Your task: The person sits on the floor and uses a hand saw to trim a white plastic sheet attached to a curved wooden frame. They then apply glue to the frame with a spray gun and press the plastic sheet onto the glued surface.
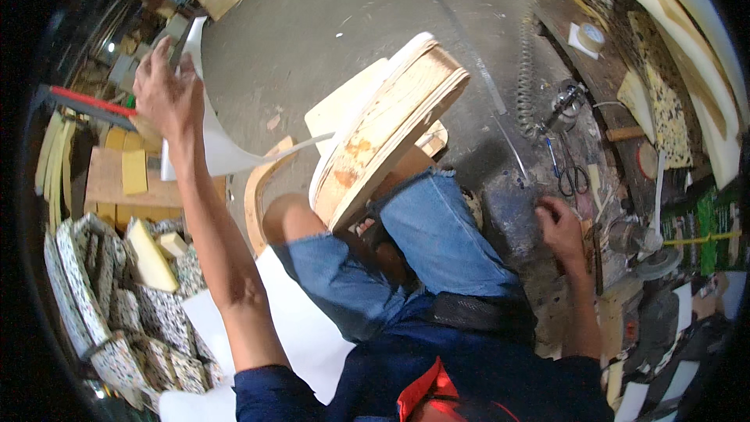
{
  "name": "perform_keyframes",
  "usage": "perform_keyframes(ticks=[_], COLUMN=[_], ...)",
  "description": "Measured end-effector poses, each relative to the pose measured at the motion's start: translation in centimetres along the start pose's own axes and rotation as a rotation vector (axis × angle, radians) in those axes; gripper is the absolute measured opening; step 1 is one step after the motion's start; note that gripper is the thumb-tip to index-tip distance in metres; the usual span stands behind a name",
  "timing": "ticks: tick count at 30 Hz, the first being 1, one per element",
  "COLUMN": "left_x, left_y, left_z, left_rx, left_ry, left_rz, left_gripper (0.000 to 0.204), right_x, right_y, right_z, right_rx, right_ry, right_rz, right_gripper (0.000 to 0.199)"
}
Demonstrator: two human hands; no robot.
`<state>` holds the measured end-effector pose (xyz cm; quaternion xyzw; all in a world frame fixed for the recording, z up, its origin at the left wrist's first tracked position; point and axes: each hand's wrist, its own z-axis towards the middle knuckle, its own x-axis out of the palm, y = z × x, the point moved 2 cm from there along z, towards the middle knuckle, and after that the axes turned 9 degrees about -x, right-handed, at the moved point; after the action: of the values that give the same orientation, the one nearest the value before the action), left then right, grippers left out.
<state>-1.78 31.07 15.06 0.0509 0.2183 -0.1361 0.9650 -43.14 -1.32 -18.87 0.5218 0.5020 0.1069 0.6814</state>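
Observation:
My left hand (pixel 168 94) is raised at the far left, fingers bent at the top edge of a thin white flexible sheet (pixel 211 137). A dark narrow piece stands by its fingertips; I cannot make out what it is. From the sheet a narrow white strip runs right to a thick curved plywood frame (pixel 391 125), whose left edge carries a white layer. The frame stands tilted by my knees. My right hand (pixel 561 228) is at the right with curled fingers, near scissors (pixel 573 180) with dark handles; what it holds, if anything, is hidden.
Another curved wooden piece (pixel 259 187) stands by my left knee. Speckled foam offcuts (pixel 125 305) pile up at the left, below a red-and-black tool (pixel 94 101). On the right are a coiled hose (pixel 527 70), a metal spray gun (pixel 566 101) and a tape roll (pixel 591 36).

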Motion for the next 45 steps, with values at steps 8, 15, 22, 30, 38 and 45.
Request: perform_keyframes(ticks=[8, 15, 22, 30, 38, 45], left_x=[-5.4, -7.7, -6.8, -6.4, -4.4, -2.9], left_y=[-9.3, -15.2, -14.3, -8.2, -4.4, -4.6], left_z=[-11.8, -10.0, -12.1, -15.1, -17.9, -21.4], left_rx=[0.087, -0.034, 0.020, -0.215, -0.126, -0.427], left_ry=[0.863, 1.054, 0.834, 1.196, 0.694, 0.624], left_rz=[-0.950, -0.807, -1.011, -0.966, -0.891, -1.013], left_gripper=[0.110, 0.081, 0.061, 0.091, 0.096, 0.078], right_x=[1.5, 0.4, 1.7, 2.0, 4.1, 3.5], right_y=[5.4, 28.2, 28.5, 28.8, 30.3, 33.1], right_z=[6.6, 16.0, 15.1, 17.2, 21.9, 24.6], right_rx=[-0.422, -1.029, -0.804, -0.816, -0.717, -0.738], right_ry=[-0.152, -0.066, 0.018, 0.018, 0.077, -0.239], right_rz=[0.193, 0.426, 0.563, 0.555, 0.827, 0.405], right_gripper=[0.045, 0.104, 0.102, 0.090, 0.095, 0.069])
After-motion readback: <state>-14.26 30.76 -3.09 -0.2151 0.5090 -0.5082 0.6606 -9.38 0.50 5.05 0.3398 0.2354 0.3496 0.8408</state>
